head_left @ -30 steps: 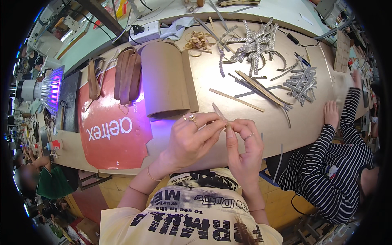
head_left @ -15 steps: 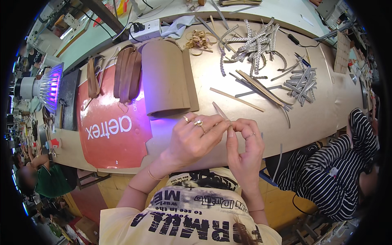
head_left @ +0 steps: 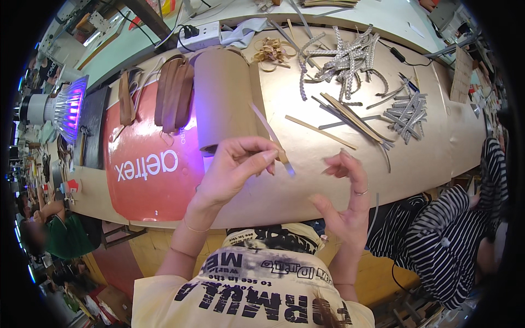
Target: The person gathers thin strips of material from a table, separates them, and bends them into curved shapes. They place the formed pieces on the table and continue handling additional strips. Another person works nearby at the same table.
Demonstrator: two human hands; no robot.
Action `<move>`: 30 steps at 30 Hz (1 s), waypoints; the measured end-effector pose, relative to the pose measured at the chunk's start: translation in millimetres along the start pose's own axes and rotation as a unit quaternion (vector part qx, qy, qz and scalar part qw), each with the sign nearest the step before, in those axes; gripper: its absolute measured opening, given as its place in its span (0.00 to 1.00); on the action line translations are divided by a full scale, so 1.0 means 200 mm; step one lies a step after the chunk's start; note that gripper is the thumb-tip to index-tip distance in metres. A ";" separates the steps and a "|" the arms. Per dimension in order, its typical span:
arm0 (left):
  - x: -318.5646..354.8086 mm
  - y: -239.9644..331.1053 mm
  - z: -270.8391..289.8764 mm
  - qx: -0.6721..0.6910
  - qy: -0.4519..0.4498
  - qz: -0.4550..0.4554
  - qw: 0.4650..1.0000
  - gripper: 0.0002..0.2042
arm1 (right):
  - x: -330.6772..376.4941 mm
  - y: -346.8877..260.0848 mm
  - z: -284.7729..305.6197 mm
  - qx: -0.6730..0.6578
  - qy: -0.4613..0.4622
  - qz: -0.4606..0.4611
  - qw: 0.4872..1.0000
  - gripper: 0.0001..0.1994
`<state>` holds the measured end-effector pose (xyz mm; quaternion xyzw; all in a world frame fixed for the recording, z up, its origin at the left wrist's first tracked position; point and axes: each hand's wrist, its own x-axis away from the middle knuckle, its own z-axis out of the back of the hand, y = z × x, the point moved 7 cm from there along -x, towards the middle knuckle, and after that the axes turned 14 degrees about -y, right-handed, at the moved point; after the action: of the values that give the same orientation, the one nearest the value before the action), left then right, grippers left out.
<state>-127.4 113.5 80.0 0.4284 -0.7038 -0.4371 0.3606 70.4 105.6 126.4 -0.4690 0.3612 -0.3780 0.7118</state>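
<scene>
From my end of the head camera I see the left hand (head_left: pixel 234 167) raised over the counter (head_left: pixel 410 169), its grip narrow: thumb and fingers are pinched on a thin, pale strip (head_left: pixel 266 125). The strip runs at a slant, its upper length crossing in view in front of the brown roll (head_left: pixel 224 90) and its lower end poking out below the fingertips, blurred and bluish. The right hand (head_left: pixel 351 210) is well apart from the strip, its grip wide, thumb and curled fingers parted with nothing between them.

Beyond the right hand I have a single tan strip (head_left: pixel 321 132) lying at an angle, and past it a loose bundle of tan and grey strips (head_left: pixel 355 120). A heap of short grey pieces (head_left: pixel 406 116) sits just beside that bundle, on its right. Farther back lies a tangle of silvery braids (head_left: pixel 350 57), with a small nest of tan curls (head_left: pixel 270 51) to its left.

Left of the roll I find a folded brown bundle (head_left: pixel 175 93) resting partly on a red sheet (head_left: pixel 147 194). A lamp (head_left: pixel 68 112) glows purple at far left, and a person in striped clothing (head_left: pixel 454 240) sits at right.
</scene>
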 end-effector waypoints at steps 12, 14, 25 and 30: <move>-0.02 -0.18 -0.12 0.267 -0.080 0.084 0.957 0.09 | 0.04 -0.04 -0.06 0.147 -0.019 0.131 0.980 0.23; -0.03 -0.21 -0.17 0.245 -0.127 0.116 0.954 0.09 | 0.05 -0.02 -0.06 0.136 0.007 0.117 0.984 0.25; -0.03 -0.25 -0.09 0.346 -0.048 0.074 0.934 0.10 | 0.19 -0.09 -0.06 -0.020 -0.049 0.179 0.983 0.09; 0.05 -0.10 0.12 0.381 0.104 -0.045 0.917 0.08 | 0.57 -0.28 0.29 -0.252 -0.071 0.320 0.910 0.02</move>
<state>-145.9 107.2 54.0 0.6074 -0.7559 -0.1042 0.2210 160.9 13.1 177.3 -0.5178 0.5238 0.0082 0.6764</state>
